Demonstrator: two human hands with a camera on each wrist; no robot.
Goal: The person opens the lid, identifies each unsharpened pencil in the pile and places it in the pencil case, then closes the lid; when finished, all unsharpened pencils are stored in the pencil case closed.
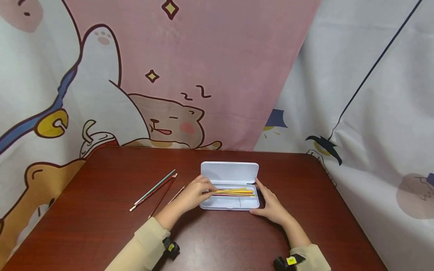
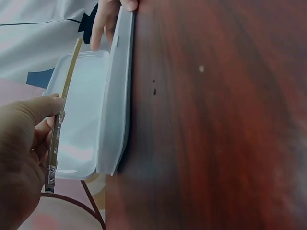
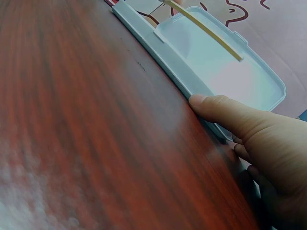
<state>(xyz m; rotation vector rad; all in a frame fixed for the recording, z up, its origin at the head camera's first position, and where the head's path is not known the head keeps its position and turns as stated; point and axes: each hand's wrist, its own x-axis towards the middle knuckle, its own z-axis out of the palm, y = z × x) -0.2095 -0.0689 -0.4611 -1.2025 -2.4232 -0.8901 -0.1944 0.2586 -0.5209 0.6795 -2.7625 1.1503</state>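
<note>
A white pencil case (image 1: 220, 204) lies with its lid (image 1: 230, 173) raised at the back. Several yellow and dark red pencils (image 1: 237, 194) lie in its rear compartment. My left hand (image 1: 194, 192) pinches a pencil near one end between thumb and fingers, over the case's left part. In the left wrist view this pencil (image 2: 56, 136) looks yellow-brown, with printing and a dark end; the right wrist view shows its far end held above the case. My right hand (image 1: 271, 203) grips the case's right end, thumb (image 3: 211, 106) on the front edge and fingers round the side.
Left of the case, a green-and-white pencil (image 1: 154, 187) and a few dark red ones (image 1: 162, 196) lie on the brown table (image 1: 217, 241). One pencil is partly hidden behind my left forearm. A printed cloth (image 1: 237, 75) hangs behind the table's far edge.
</note>
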